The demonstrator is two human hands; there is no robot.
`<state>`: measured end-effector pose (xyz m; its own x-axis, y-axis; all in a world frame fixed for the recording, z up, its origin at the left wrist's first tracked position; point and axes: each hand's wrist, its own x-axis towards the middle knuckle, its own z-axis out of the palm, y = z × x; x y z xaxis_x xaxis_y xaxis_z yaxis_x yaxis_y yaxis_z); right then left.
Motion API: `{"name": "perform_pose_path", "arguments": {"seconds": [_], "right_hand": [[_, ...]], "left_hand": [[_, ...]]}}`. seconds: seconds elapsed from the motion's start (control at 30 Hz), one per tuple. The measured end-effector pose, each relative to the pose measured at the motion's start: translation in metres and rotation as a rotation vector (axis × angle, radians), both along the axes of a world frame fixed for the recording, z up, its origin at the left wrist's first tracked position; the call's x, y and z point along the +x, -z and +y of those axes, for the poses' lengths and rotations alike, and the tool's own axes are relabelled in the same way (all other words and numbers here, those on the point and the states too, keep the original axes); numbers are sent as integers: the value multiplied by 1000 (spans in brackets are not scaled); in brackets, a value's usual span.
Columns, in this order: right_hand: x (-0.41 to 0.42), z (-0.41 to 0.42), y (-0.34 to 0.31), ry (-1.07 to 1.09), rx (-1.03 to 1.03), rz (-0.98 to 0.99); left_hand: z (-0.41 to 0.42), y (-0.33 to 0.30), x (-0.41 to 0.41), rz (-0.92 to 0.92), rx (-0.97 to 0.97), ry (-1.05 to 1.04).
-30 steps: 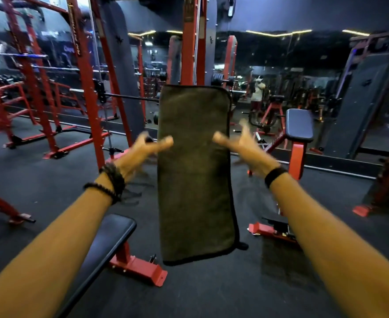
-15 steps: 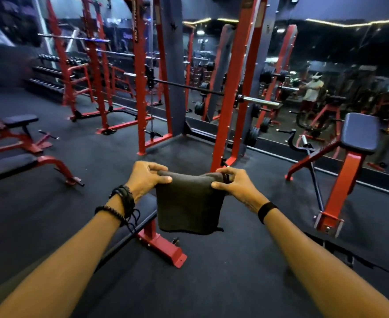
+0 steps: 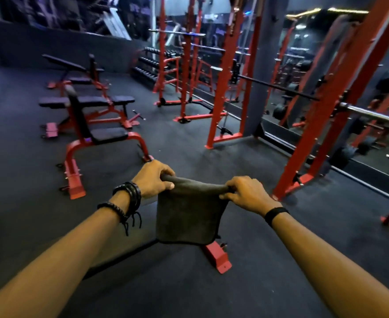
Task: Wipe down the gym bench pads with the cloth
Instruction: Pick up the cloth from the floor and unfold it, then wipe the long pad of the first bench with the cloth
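A dark grey cloth (image 3: 187, 216), folded to a small square, hangs in front of me. My left hand (image 3: 153, 179) grips its upper left corner and my right hand (image 3: 246, 195) grips its upper right corner. Just below the cloth lies a flat bench with a black pad (image 3: 120, 251), mostly hidden under my left forearm, and its red foot (image 3: 218, 258) sticks out past the cloth. An upright bench with a black seat pad (image 3: 108, 135) and red frame stands to the left, further off.
More black-padded benches (image 3: 85, 101) stand at the back left. Red squat racks (image 3: 223, 88) and a loaded barbell (image 3: 370, 114) line the mirrored wall on the right. A dumbbell rack (image 3: 149, 63) is at the back. The floor is dark rubber.
The cloth went from hanging long in the air to folded and held at both top corners. My view has swung left and down, bringing the left benches into sight.
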<state>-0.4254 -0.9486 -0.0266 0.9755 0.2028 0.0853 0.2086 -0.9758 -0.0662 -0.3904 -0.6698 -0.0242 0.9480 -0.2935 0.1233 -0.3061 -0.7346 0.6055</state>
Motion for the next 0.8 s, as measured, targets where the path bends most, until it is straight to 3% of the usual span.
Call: {"name": "perform_pose_path", "arguments": {"seconds": [0.17, 0.4, 0.8], "right_hand": [[63, 68, 16, -143, 33, 165], [125, 175, 49, -411, 67, 211], [212, 321, 126, -883, -45, 348]], "left_hand": [[70, 16, 14, 98, 135, -103], [155, 50, -8, 7, 316, -496], [236, 125, -29, 290, 272, -920]]}}
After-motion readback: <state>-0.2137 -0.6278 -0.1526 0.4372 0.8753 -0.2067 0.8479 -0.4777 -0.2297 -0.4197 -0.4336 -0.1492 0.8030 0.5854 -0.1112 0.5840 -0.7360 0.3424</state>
